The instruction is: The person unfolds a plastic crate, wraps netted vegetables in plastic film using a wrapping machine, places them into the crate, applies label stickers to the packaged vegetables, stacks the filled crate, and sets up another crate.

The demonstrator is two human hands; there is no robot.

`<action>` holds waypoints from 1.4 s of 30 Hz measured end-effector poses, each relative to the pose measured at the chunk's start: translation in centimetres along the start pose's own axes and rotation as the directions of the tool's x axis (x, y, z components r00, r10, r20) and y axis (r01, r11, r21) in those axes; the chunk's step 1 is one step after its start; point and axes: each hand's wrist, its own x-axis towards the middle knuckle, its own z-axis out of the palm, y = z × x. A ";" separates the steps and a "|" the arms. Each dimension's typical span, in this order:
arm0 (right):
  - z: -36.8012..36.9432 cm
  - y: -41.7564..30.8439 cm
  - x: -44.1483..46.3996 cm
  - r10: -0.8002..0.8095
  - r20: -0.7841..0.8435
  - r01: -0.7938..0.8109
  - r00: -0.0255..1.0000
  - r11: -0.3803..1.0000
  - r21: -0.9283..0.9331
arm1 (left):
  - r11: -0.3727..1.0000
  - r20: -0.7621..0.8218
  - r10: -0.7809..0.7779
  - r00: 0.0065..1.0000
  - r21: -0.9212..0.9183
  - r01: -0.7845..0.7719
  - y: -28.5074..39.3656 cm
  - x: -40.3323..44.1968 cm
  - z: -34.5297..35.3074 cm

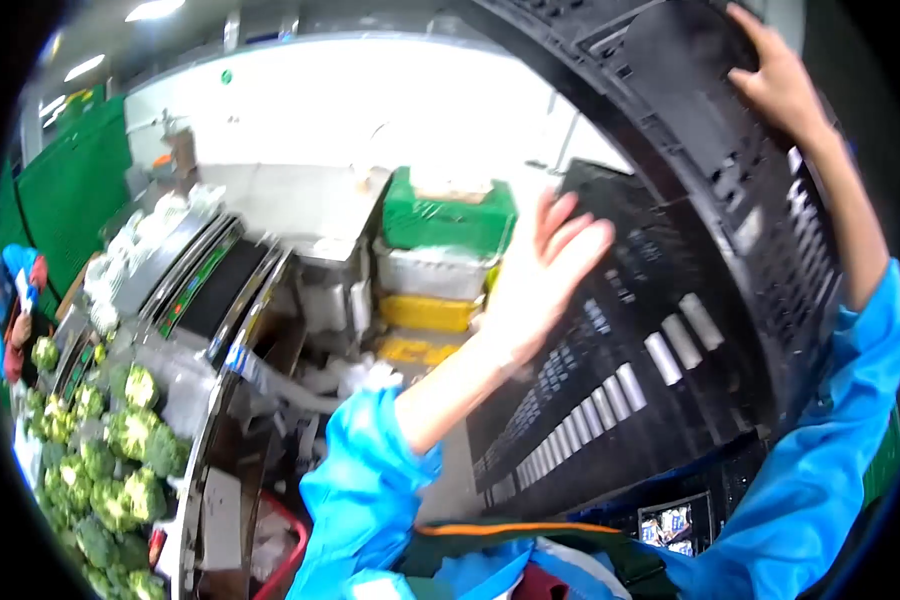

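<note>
A large black plastic crate (685, 110) is tilted high at the upper right, its ribbed edge running diagonally across the view. My right hand (785, 90) is up on its outer side, with thumb and fingers against the plastic and the arm stretched upward. In front of the black slotted crate wall (610, 400), my left hand (545, 275) is raised with its fingers apart and nothing in it. Motion slightly smears that hand. Whether it touches the crate I cannot tell.
Broccoli heads (110, 460) are heaped at the left beside a packing machine with a black belt (215, 290). Green (450, 225) and yellow (425, 312) crates are stacked ahead. A red bin (295, 560) stands below. Small packets (670, 525) lie lower right. Another person's hand (20, 330) shows far left.
</note>
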 end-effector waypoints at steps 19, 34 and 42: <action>27.2 -39.8 11.3 -0.433 0.418 0.261 0.799 0.875 0.407 | -0.262 0.241 0.352 0.905 0.953 -0.152 12.9 10.9 -33.8; 61.3 -41.4 20.3 -0.465 0.567 -0.036 0.680 0.751 0.660 | -0.261 0.273 0.332 0.903 0.946 -0.190 5.7 36.3 -59.5; 79.5 -42.8 27.4 -0.168 0.561 -0.309 0.811 0.691 0.654 | -0.390 0.436 0.349 0.829 0.872 -0.295 8.2 36.1 -68.2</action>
